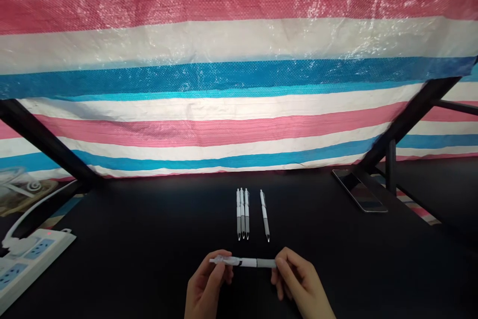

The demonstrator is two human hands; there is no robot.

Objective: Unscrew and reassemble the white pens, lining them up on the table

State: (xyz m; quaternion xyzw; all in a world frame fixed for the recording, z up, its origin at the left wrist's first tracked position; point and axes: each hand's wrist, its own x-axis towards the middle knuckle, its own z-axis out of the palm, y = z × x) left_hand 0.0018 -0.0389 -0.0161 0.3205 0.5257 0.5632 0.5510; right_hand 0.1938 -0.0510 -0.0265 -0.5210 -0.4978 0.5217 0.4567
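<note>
Both hands hold one white and grey pen [244, 262] level above the black table [149, 239]. My left hand [207, 286] pinches its white clip end. My right hand [300, 284] pinches its grey grip end. Just beyond the hands, three matching pens [242, 213] lie side by side, pointing toward me. A fourth pen [265, 214] lies a little to their right, apart from them.
A phone [360, 190] lies face up at the back right of the table. A white power strip [26, 259] with a cable sits at the left edge. A striped red, white and blue tarp [239, 85] hangs behind, crossed by black frame bars [407, 120].
</note>
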